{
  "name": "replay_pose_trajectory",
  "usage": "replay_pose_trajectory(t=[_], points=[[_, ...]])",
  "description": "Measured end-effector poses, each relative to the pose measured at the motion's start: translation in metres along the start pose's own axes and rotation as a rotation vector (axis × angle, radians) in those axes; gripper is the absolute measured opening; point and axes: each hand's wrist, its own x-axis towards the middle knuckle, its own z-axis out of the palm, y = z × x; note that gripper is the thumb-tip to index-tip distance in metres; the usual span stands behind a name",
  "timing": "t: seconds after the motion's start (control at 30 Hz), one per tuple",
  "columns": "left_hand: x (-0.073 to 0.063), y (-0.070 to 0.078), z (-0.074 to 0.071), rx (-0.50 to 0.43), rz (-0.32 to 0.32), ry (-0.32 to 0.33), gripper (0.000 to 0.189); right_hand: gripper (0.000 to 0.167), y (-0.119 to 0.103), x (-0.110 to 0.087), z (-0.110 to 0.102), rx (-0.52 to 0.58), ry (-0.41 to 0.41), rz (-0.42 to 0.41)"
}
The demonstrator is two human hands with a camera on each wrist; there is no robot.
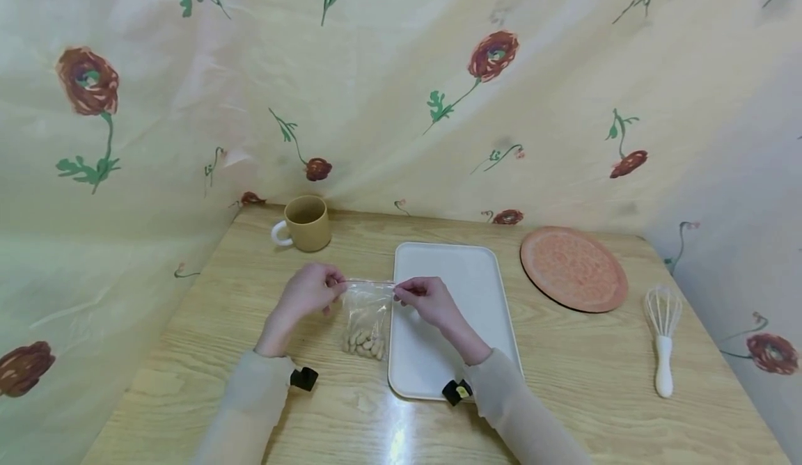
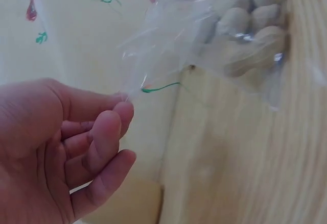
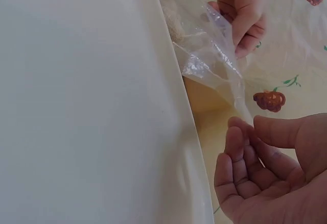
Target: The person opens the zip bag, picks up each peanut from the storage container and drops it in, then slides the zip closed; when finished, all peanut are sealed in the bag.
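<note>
A clear zip bag (image 1: 366, 312) of unshelled peanuts (image 1: 365, 344) hangs by its top edge between both hands, left of the white tray. My left hand (image 1: 315, 288) pinches one top corner between thumb and forefinger. At the opposite corner my right hand (image 1: 429, 298) pinches the bag the same way, above the tray's left edge. The left wrist view shows the peanuts (image 2: 250, 27) gathered at the bottom of the bag. Stretched plastic (image 3: 217, 55) runs between the two hands in the right wrist view. Whether the zip is sealed cannot be made out.
A white rectangular tray (image 1: 464, 270) lies right of the bag. Behind the left hand stands a tan mug (image 1: 308, 227) with a white handle. Farther right are a round orange-brown board (image 1: 573, 270) and a white-handled whisk (image 1: 664, 353). Flowered cloth (image 1: 388, 103) hangs behind the wooden table (image 1: 332, 423).
</note>
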Motion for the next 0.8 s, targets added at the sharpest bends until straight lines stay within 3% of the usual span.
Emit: replay_pose_trajectory(t=[0.17, 0.4, 0.57, 0.8], points=[[0.005, -0.009, 0.008, 0.032, -0.025, 0.068, 0.011, 0.021, 0.003, 0.002, 0.000, 0.008, -0.054, 0.064], [0.007, -0.016, 0.013, 0.062, -0.053, 0.097, 0.012, 0.026, -0.003, 0.002, -0.007, 0.007, -0.093, 0.094], [0.006, -0.013, 0.009, 0.086, -0.048, 0.164, 0.024, 0.029, -0.010, 0.000, -0.025, -0.003, -0.065, 0.094], [-0.001, -0.003, -0.004, 0.048, -0.020, 0.235, 0.041, 0.034, -0.009, -0.002, -0.061, -0.057, -0.030, 0.071]])
